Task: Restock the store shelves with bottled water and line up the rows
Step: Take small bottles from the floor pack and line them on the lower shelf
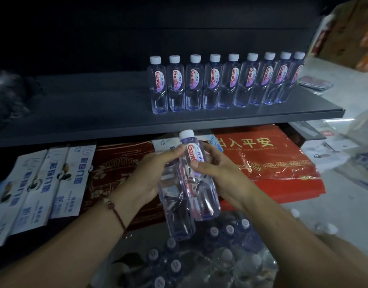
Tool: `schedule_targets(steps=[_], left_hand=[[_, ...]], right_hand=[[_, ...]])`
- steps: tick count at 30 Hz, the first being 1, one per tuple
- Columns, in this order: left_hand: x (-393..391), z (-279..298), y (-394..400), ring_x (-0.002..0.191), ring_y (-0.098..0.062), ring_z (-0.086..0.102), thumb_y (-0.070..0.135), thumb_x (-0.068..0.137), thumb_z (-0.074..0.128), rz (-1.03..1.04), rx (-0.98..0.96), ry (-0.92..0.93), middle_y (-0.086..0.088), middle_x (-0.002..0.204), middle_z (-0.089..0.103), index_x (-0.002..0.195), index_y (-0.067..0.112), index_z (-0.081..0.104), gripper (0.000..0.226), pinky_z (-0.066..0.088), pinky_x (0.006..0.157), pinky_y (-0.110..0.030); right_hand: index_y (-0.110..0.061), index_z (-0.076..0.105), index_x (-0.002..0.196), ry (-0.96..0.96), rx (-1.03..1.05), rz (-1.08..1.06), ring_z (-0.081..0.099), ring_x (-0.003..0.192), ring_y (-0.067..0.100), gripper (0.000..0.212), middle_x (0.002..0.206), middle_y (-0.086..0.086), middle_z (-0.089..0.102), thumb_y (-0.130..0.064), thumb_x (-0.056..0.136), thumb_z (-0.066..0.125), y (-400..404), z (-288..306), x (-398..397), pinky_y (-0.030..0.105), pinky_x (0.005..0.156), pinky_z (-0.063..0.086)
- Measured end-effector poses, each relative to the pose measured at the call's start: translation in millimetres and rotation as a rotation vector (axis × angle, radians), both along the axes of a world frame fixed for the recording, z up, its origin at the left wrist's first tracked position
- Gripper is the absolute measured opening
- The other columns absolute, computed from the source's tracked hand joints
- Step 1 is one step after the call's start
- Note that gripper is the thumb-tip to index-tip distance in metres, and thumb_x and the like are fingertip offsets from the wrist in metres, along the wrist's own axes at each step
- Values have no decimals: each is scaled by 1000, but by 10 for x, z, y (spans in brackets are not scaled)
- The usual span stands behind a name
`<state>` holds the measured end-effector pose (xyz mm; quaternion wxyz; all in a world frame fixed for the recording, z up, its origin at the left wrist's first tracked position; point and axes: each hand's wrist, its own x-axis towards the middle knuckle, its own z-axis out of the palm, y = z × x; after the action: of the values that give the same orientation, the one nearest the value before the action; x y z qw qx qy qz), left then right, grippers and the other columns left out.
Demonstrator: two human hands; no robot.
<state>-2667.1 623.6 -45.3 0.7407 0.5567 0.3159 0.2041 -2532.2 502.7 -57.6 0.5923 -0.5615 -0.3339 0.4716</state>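
Two clear water bottles with white caps and red-and-pink labels are held together below the dark shelf (95, 113). My left hand (151, 173) grips the left bottle (176, 213). My right hand (216, 169) grips the right bottle (201, 183), whose cap points up toward the shelf edge. A row of several matching bottles (216, 82) stands upright on the right half of the shelf. An opened shrink-wrapped pack of bottles (210, 252) lies below my hands.
The shelf's left half is bare. White-and-blue flat boxes (43, 183) lie at lower left, red packaged mats (268, 163) at right. A small dark packet (315, 82) sits at the shelf's right end. Cardboard boxes (345, 34) stand at upper right.
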Motion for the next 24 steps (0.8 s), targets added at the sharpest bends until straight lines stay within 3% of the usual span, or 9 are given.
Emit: schedule_targets(steps=[5,7,9,11,14,16,18,21,24], left_hand=[[-26,-10,154,111,-44,67,59,47,93,26,-79,-1,-18,115,74,109,12,78,79,48,102,-63],[-52,11,200,97,-37,72,51,61,89,76,-122,-2,-16,105,75,99,11,78,56,53,97,-53],[-103,55,268,71,-21,67,40,79,78,181,-197,-21,-4,75,70,83,14,73,27,53,83,-39],[-155,125,338,60,-15,61,39,86,73,268,-244,-40,1,61,63,79,16,69,25,52,71,-34],[-200,156,332,47,-15,64,49,90,68,330,-250,-78,-1,55,64,80,13,65,37,52,67,-35],[-206,122,315,55,-17,67,64,86,64,366,-233,-147,-3,63,68,89,12,67,52,56,79,-42],[-189,116,276,78,-25,73,72,72,71,359,-115,-153,-10,91,74,110,16,65,68,56,92,-52],[-208,63,194,108,-30,69,50,62,87,253,65,-100,-8,123,68,125,31,50,75,52,99,-58],[-275,-77,40,107,-13,71,24,76,88,44,198,25,7,123,68,140,45,36,85,59,91,-48]], right_hand=[[-20,69,104,83,-150,152,74,82,8,21,92,-3,78,-19,82,72,-14,-59,-119,25,68,58],[-16,74,99,184,-182,173,74,83,18,31,97,4,77,-27,72,82,-8,-119,-66,32,71,57],[-16,76,99,313,-203,204,69,85,26,49,103,9,71,-36,58,91,23,-228,-10,42,76,58],[-10,71,115,492,-222,223,64,100,33,67,116,15,64,-37,57,91,45,-310,-19,59,93,53],[-7,73,103,615,-135,338,67,94,31,42,103,14,70,-31,71,82,63,-337,-134,58,99,47],[-9,72,93,642,-109,342,67,86,28,34,93,12,69,-30,70,84,73,-336,-188,49,92,51],[-8,73,94,650,-85,331,68,89,29,29,97,13,70,-29,75,77,58,-314,-180,45,90,52],[-3,66,112,675,-6,271,59,108,36,51,118,19,61,-29,71,81,95,-219,-121,51,104,42],[-3,58,128,607,63,279,57,115,41,64,132,28,56,-30,74,79,155,-123,-58,59,105,43]])
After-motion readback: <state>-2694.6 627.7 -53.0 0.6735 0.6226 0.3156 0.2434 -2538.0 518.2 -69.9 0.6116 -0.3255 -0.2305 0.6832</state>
